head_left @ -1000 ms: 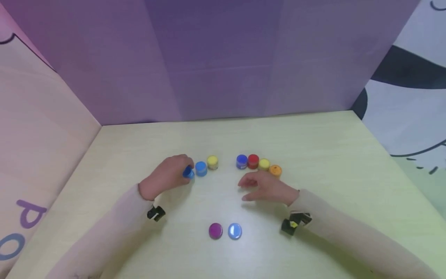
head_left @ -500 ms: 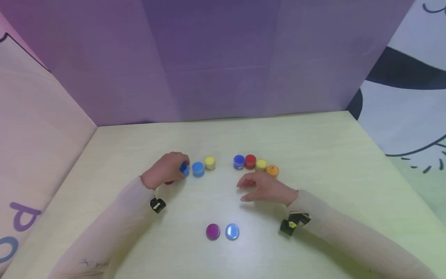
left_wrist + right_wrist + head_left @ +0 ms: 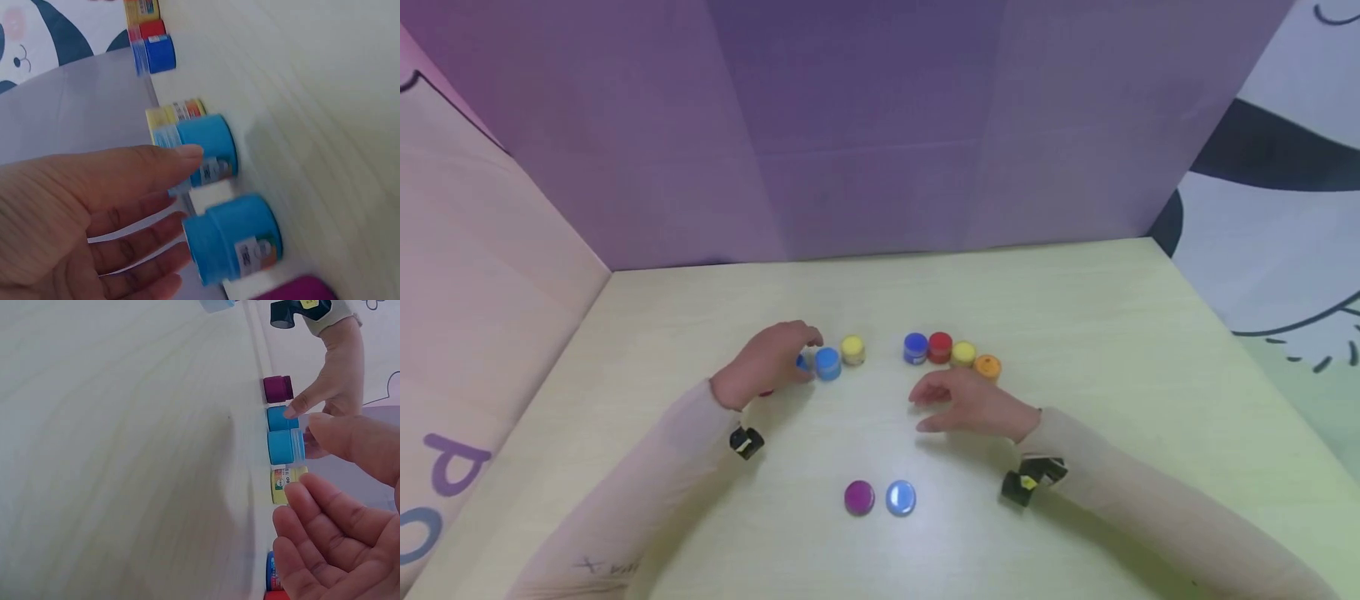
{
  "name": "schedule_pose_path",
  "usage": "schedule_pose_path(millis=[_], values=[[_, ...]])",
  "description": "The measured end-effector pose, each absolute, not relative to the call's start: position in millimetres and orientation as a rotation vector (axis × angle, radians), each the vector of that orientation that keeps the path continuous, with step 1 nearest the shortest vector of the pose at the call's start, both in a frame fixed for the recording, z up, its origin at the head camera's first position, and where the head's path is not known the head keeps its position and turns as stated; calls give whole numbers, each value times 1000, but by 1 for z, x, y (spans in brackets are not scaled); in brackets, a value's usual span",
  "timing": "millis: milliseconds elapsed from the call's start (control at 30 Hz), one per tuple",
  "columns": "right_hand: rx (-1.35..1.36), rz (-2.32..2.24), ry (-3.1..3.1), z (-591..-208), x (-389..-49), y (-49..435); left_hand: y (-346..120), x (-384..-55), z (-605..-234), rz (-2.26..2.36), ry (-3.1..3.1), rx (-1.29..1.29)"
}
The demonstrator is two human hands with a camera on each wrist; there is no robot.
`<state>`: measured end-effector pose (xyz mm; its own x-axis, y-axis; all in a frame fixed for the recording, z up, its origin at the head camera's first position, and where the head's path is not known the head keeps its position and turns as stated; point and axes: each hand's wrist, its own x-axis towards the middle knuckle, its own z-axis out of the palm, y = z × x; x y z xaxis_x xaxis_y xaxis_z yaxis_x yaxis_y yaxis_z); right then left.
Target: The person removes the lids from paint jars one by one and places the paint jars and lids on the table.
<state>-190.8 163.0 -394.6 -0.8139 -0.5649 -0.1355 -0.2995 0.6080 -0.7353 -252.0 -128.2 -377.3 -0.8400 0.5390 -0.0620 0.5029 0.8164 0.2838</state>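
My left hand (image 3: 775,354) hovers over the left row of small paint jars, thumb and fingers parted. A blue jar (image 3: 234,240), standing with its rim bare, is just below its fingers. Beside it is a second blue jar (image 3: 827,364), and the thumb overlaps this one in the left wrist view. A purple jar (image 3: 766,392) is mostly hidden under the left hand. My right hand (image 3: 973,404) holds nothing; its fingers are loosely bent in front of the right row. Nearer me lie a purple lid (image 3: 859,497) and a blue lid (image 3: 901,497).
A yellow jar (image 3: 853,350) ends the left row. To its right stand a dark blue jar (image 3: 915,348), a red jar (image 3: 940,347), another yellow jar (image 3: 963,353) and an orange jar (image 3: 988,367). A purple backdrop (image 3: 880,167) rises behind the table (image 3: 1075,300).
My left hand has set the tilted blue jar upright beside the purple one, let go of it, and shifted slightly right with fingers spreading. The right hand has stayed in place.
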Motion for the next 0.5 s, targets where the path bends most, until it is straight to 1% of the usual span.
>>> schedule_pose_path(millis=[133,500], values=[[-702,-1058,2468,-395,-190,162,-118,-249,-376,434,2857,885],[-699,-1058,2466,-397,-191,162,-112,-242,-372,446,2846,893]])
